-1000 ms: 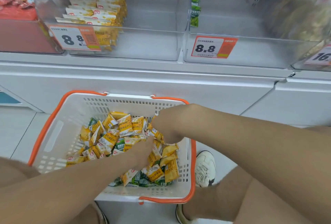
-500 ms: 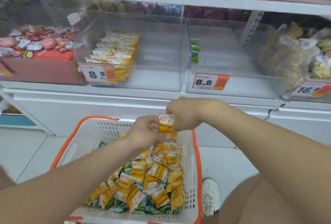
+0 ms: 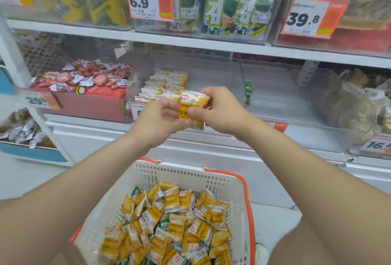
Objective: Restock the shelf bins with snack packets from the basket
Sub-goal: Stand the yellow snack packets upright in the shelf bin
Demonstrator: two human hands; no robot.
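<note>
Both hands hold a small stack of yellow snack packets (image 3: 193, 105) upright in front of the shelf. My left hand (image 3: 157, 117) grips the stack from the left, my right hand (image 3: 221, 111) from the right. Just behind stands a clear shelf bin (image 3: 213, 74) with neat rows of the same yellow packets (image 3: 164, 86) in its left half. Below, a white basket with an orange rim (image 3: 241, 192) holds several loose yellow packets (image 3: 169, 222) and a few green ones.
The clear bin to the right (image 3: 296, 104) holds only a few green packets (image 3: 248, 92) against its left wall. A red box of pink-wrapped snacks (image 3: 84, 87) sits left. Seaweed packs (image 3: 228, 4) fill the upper shelf. My legs flank the basket.
Both hands rose out of the basket with the yellow packets and now hold them at bin height. The view tilted upward, showing the upper shelf.
</note>
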